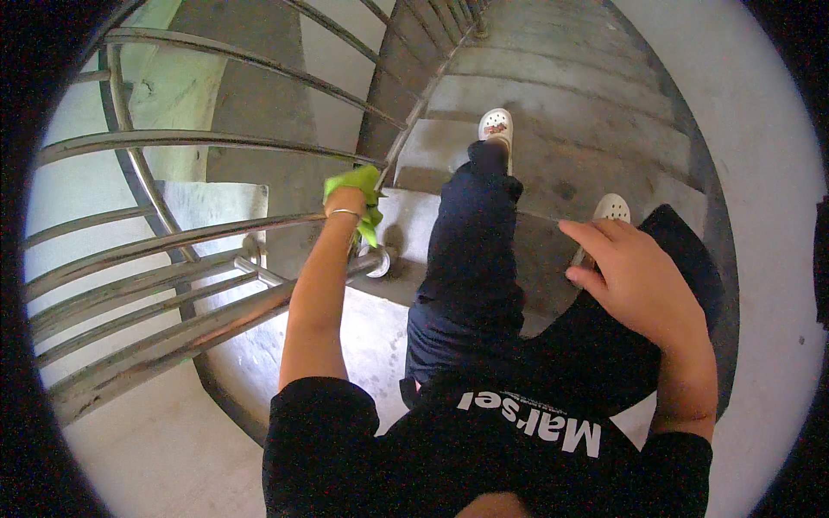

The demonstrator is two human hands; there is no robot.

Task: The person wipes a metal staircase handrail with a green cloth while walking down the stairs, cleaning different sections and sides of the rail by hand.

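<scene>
At the stair railing (155,239), my left hand (345,199) is closed on a bright green cloth (368,176). The cloth hangs out on both sides of the hand, next to a metal bar; whether it wraps round the bar is hidden. A thin bracelet (343,212) circles that wrist. My right hand (625,265) hovers in front of my right leg with nothing in it, thumb and index finger apart.
Concrete steps (583,136) run ahead of me between the railing and a pale wall (771,259). My feet, in white perforated clogs (497,120), stand on different steps. A round metal post base (377,262) is left of my legs.
</scene>
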